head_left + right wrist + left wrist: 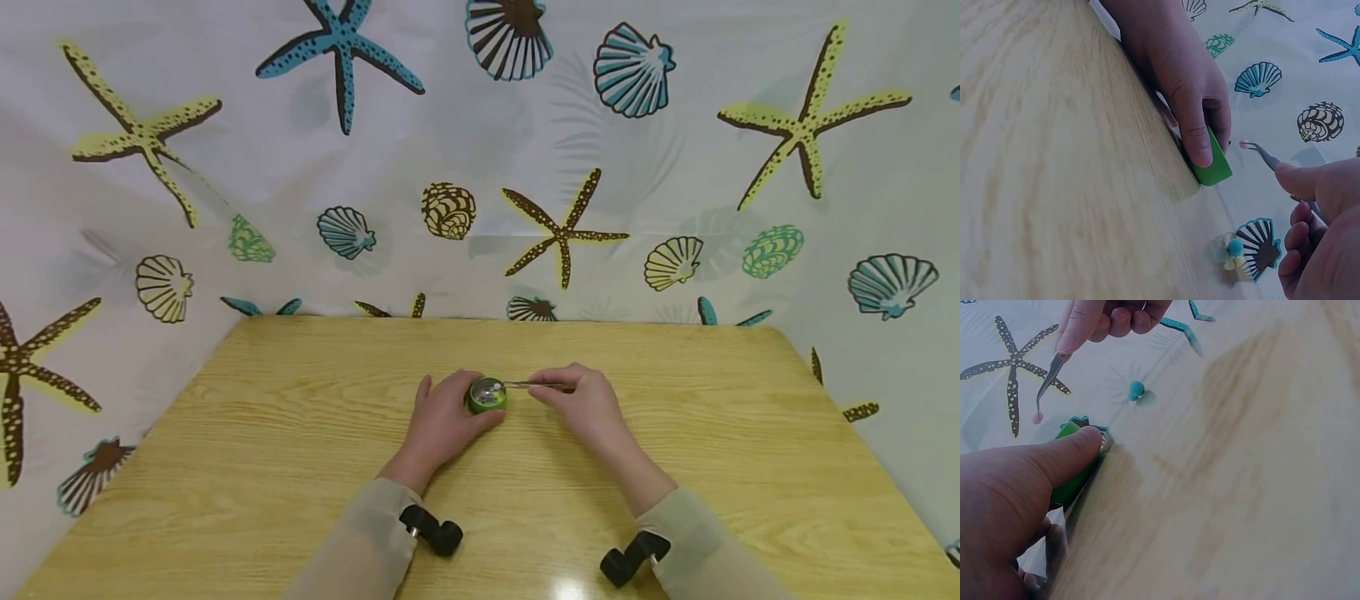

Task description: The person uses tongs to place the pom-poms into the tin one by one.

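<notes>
My left hand (444,417) grips a small round green container (489,408) on the table, its thumb laid along the near side. Small coloured bits show within the container's shiny round top. With thumb and fingers, my right hand (585,404) pinches bent-tip metal tweezers (519,384), whose points reach toward the container's right side. A tiny pink ball (1244,144) sits at the tweezer tips, clearest in the right wrist view. Most of the container is hidden behind the left hand in the left wrist view.
A small teal ball (1137,389) shows in the left wrist view. The right wrist view has a teal ball (1235,247) beside pale yellow ones (1235,262). Behind the wooden table (360,354) hangs a white cloth (465,142) printed with starfish and shells.
</notes>
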A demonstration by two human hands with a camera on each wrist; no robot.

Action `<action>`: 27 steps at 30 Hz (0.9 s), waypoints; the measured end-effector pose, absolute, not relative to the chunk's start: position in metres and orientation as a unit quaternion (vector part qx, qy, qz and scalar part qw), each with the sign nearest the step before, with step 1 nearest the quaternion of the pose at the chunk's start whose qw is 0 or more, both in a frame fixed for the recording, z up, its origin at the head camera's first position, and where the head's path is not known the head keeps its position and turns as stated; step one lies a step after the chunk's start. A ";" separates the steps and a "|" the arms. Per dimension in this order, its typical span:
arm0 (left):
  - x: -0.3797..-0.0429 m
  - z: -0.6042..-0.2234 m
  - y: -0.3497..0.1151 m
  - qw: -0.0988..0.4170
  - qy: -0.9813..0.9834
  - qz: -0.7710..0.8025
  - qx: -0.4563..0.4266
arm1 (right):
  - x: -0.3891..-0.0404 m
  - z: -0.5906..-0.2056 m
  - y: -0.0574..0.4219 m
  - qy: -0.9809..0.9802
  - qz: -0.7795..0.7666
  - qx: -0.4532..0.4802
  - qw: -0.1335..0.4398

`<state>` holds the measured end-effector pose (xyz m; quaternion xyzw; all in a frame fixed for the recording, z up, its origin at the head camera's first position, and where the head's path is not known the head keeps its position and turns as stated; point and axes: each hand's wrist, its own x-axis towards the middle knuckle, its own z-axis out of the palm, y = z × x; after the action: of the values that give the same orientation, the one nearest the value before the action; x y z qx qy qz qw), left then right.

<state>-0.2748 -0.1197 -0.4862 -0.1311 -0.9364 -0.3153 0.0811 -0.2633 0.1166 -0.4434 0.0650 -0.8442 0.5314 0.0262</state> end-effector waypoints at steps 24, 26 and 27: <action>-0.273 -0.486 -0.118 0.088 -0.937 -0.311 -0.132 | -0.261 -0.446 0.112 -0.849 0.525 0.055 0.029; -0.273 -0.486 -0.119 0.090 -0.937 -0.312 -0.133 | -0.261 -0.445 0.112 -0.847 0.528 0.056 0.030; -0.273 -0.486 -0.119 0.090 -0.936 -0.312 -0.133 | -0.261 -0.444 0.112 -0.846 0.529 0.055 0.032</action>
<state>-0.2728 -0.1191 -0.4856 -0.1328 -0.9363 -0.3123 0.0901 -0.2606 0.1124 -0.4440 0.0553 -0.8460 0.5294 0.0316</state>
